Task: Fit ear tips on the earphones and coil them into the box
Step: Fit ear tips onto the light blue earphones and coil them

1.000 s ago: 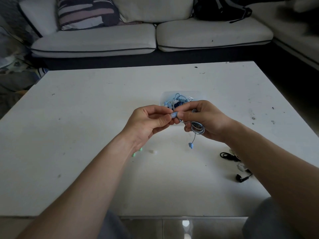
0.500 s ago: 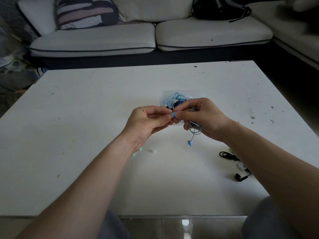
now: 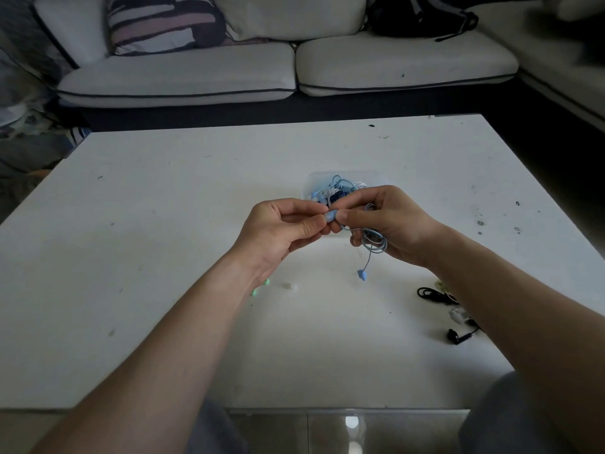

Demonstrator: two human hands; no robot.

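Blue earbud (image 3: 330,216) seemingly crosswise, tip leftward

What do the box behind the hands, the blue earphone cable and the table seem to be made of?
Box: probably clear plastic; contents show through its wall.
Blue earphone cable: likely soft rubbery coating, matte; it bends into loose loops.
Table: hard white top, matte, scuffed with dark marks; material unclear.

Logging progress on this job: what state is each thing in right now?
left hand: pinches the blue earbud.
right hand: pinches that earbud, cable coil looped round its fingers.
blue earbud: held between both hands.
second earbud: hangs free under the coil.
clear box: open, holds tangled earphones.
green ear tips: loose on the table.
black earphones: on the table, outside the box.
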